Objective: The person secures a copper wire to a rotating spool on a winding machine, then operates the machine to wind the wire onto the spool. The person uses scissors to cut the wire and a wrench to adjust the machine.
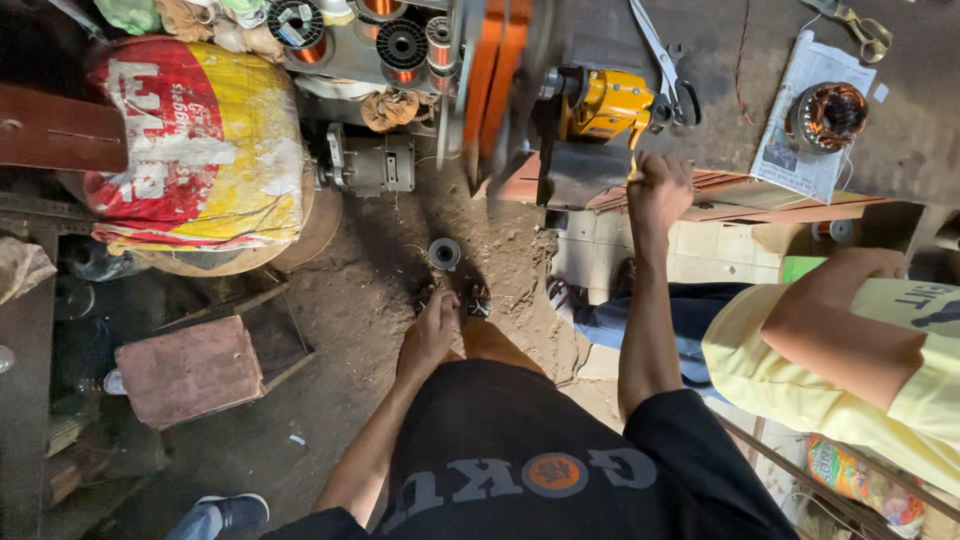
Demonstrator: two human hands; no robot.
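Note:
My right hand (658, 190) is raised and closed in a fist around a thin handle at the edge of a wooden bench, just below a yellow machine (608, 103). A blurred orange part (495, 80) stands to the left of that machine. My left hand (432, 328) hangs low beside my knee, fingers pointing down at the dirt floor near a dark sandal (478, 300). A small grey spool (444, 253) lies on the floor just beyond it. Whether the left hand's fingers hold anything is hidden.
Another person in a yellow shirt (800, 360) stands at the right. A copper-wound stator (828, 115) rests on newspaper on the bench. A red and yellow sack (200, 140), a small grey motor (370, 165), copper wire spools (400, 45) and a reddish block (190, 370) lie to the left.

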